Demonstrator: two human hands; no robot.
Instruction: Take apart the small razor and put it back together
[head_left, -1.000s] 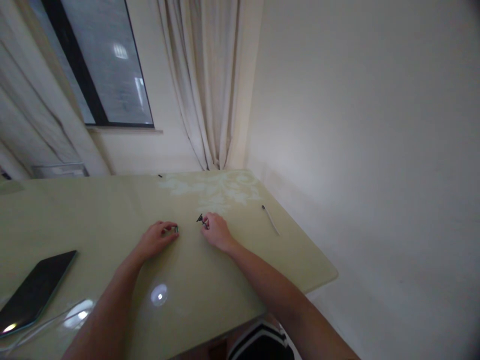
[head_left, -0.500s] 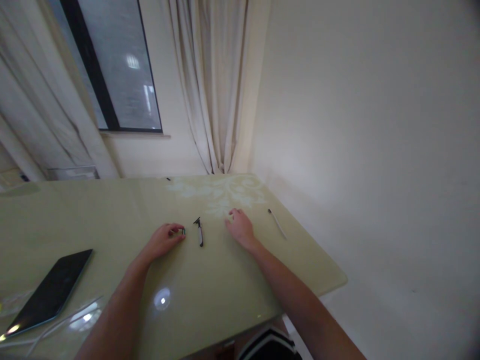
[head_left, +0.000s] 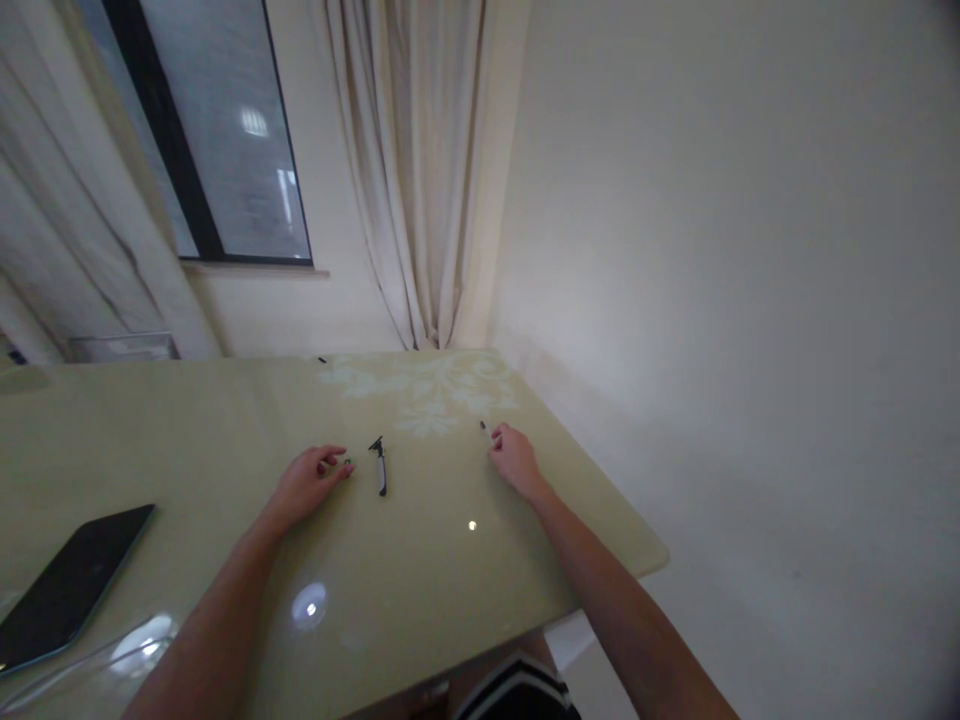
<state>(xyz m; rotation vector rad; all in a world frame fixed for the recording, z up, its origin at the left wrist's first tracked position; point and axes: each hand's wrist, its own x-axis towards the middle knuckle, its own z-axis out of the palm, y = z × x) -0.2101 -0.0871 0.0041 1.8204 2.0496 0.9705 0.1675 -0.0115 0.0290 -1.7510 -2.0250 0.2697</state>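
My left hand (head_left: 306,484) is on the left, with a small dark and green object (head_left: 348,461) between the thumb and a fingertip; the object is too small to name. Just right of it a razor (head_left: 382,468) with a dark head and a grey handle lies on the table. Farther right, my right hand (head_left: 517,462) is closed on a thin white stick with a dark tip (head_left: 484,427), which looks like a toothbrush. Its dark end points up and left, and the fingers hide the rest.
A dark tablet (head_left: 73,584) lies at the left of the glossy table (head_left: 420,590), with a pale cable (head_left: 64,672) near it. One tiny dark piece (head_left: 322,360) is at the far edge. Curtains, a window and a wall stand beyond.
My right hand has taken hold of the white stick, which lay on the table at the right, and the stick is now farther left. The view has shifted slightly.
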